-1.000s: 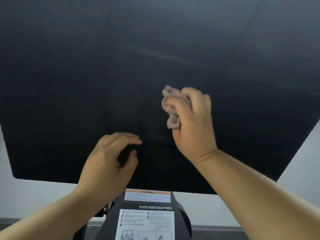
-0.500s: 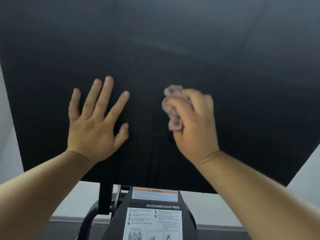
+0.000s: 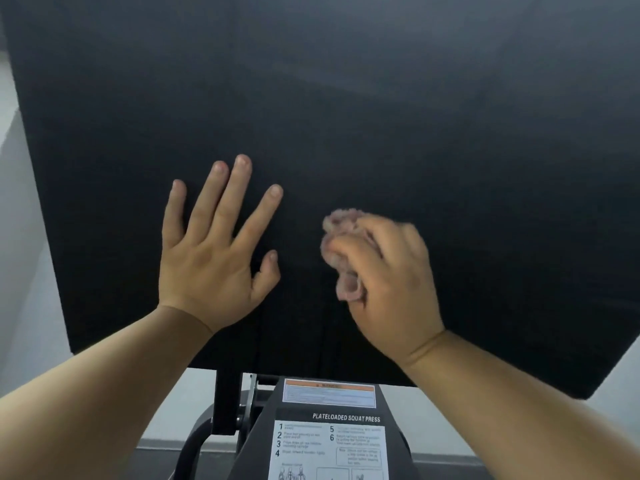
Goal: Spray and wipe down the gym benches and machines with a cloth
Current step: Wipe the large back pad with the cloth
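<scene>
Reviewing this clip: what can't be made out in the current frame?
Head view only.
- Cloth: mostly hidden in the right hand, motion-blurred.
- Label: numbered steps too small to read; bottom cut by the lower edge.
- Pad: top cut by the upper edge.
- Left hand: whether it presses the pad is unclear.

Cloth [image 3: 341, 221] is mostly hidden by the blurred right hand [image 3: 389, 275]; pad [image 3: 346, 98] is cropped at top; label's [image 3: 329, 441] small print is unreadable.

Left hand [image 3: 211, 268] flat, fingers spread; right hand [image 3: 388, 285] curled round a cloth [image 3: 341, 221], forearms outstretched.
</scene>
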### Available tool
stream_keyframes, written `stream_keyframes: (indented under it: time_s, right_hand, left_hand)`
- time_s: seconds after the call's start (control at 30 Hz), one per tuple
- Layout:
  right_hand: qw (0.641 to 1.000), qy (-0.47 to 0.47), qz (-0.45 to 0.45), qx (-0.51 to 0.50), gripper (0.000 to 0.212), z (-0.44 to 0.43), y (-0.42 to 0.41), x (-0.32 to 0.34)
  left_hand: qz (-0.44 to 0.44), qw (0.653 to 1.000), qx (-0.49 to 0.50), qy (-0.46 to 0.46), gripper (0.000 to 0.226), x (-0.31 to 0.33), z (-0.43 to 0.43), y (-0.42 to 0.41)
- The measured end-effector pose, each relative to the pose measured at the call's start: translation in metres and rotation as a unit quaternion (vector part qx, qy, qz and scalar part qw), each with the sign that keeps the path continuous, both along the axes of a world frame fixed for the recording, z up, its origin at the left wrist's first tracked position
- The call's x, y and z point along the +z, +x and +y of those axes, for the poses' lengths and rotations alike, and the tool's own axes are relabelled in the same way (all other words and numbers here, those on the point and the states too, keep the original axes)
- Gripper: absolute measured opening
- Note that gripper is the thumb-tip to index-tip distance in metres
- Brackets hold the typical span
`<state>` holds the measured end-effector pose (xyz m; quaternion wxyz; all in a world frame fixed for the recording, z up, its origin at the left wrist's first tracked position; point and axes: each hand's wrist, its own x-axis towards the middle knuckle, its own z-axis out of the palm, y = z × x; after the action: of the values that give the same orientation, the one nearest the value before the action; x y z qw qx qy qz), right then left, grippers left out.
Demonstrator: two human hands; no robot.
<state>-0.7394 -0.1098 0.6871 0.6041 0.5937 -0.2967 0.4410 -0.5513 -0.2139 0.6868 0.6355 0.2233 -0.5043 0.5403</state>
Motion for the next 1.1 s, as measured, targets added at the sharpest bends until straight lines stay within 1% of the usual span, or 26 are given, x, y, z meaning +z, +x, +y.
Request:
stream_keyframes:
  time_s: [0.07,0.1,0.17,0.27,0.33,0.37,0.43,0.5,0.53,0.57,0.6,0.67,0.73,0.77,0.8,0.87,0.93,0.97,1.0,1.03,1.07,1.1]
  right_hand:
    - [0.998,0.044,0.041,-0.028,0.03,-0.013,-0.001,-0.025]
    - [0.996,0.06,0.057,-0.04,0.03,-0.01,-0.001,-0.027]
    - [0.996,0.051,0.066,-0.041,0.03,0.006,0.003,-0.013]
    - [0.998,-0.046,-0.031,0.039,0.03,0.038,0.016,0.029]
    - [0.995,-0.043,-0.073,0.049,0.031,0.037,0.027,0.041]
    - [0.997,-0.021,-0.065,0.04,0.031,0.028,0.032,0.034]
    - [0.999,0.045,-0.014,0.019,0.032,0.003,0.037,0.005]
    - [0.992,0.111,0.051,-0.021,0.031,-0.012,0.038,-0.023]
    - [0.988,0.133,0.075,-0.034,0.03,-0.012,0.038,-0.026]
    - [0.987,0.134,0.085,-0.033,0.029,-0.008,0.039,-0.019]
    - [0.99,0.116,0.076,-0.011,0.028,-0.002,0.041,-0.007]
    - [0.998,0.037,0.004,0.058,0.026,0.012,0.051,0.027]
    - [0.996,-0.036,-0.047,0.07,0.025,0.019,0.06,0.051]
    - [0.996,-0.044,-0.04,0.067,0.026,0.016,0.063,0.051]
    - [0.997,-0.028,-0.016,0.065,0.028,0.008,0.065,0.044]
    - [0.998,0.039,0.051,0.027,0.028,-0.015,0.067,0.014]
    - [0.989,0.093,0.108,-0.038,0.027,-0.021,0.064,-0.009]
    - [0.984,0.112,0.129,-0.05,0.028,-0.017,0.062,-0.005]
    - [0.983,0.112,0.141,-0.044,0.029,-0.011,0.064,0.005]
    - [0.987,0.093,0.128,-0.028,0.031,-0.003,0.068,0.018]
    - [0.995,0.055,0.086,0.004,0.032,0.005,0.074,0.033]
    - [0.999,0.01,0.034,0.037,0.032,0.01,0.081,0.048]
  left_hand:
    - [0.0,1.0,0.0,0.004,0.067,-0.001,0.0,0.001]
    - [0.0,1.0,0.002,0.007,0.068,-0.001,0.001,0.001]
    - [-0.003,1.0,0.004,0.011,0.067,-0.002,0.002,0.0]
    - [-0.011,1.0,-0.004,0.017,0.065,0.0,0.004,0.002]
    - [-0.027,0.998,-0.044,0.034,0.062,-0.002,0.011,0.005]
    - [-0.036,0.995,-0.079,0.045,0.06,-0.003,0.015,0.008]
    - [-0.027,0.986,-0.147,0.072,0.06,-0.006,0.027,0.02]
    - [0.026,0.973,-0.203,0.11,0.066,-0.006,0.037,0.036]
    - [0.064,0.962,-0.232,0.132,0.069,-0.006,0.041,0.045]
    - [0.101,0.947,-0.263,0.152,0.071,-0.004,0.044,0.052]
    - [0.135,0.93,-0.294,0.173,0.073,-0.002,0.044,0.057]
    - [0.186,0.9,-0.335,0.207,0.076,0.0,0.041,0.068]
    - [0.2,0.895,-0.333,0.217,0.078,-0.002,0.036,0.073]
    - [0.194,0.9,-0.327,0.215,0.078,-0.002,0.035,0.072]
    - [0.19,0.901,-0.328,0.213,0.078,-0.003,0.036,0.071]
    - [0.207,0.891,-0.343,0.213,0.078,-0.001,0.039,0.071]
    - [0.223,0.888,-0.342,0.214,0.076,0.001,0.039,0.081]
    - [0.221,0.888,-0.339,0.217,0.076,0.002,0.036,0.09]
    - [0.214,0.884,-0.35,0.225,0.075,0.005,0.033,0.099]
    - [0.21,0.873,-0.369,0.238,0.074,0.006,0.031,0.108]
    - [0.213,0.86,-0.389,0.252,0.068,0.007,0.029,0.115]
    - [0.221,0.848,-0.396,0.275,0.057,0.008,0.027,0.121]
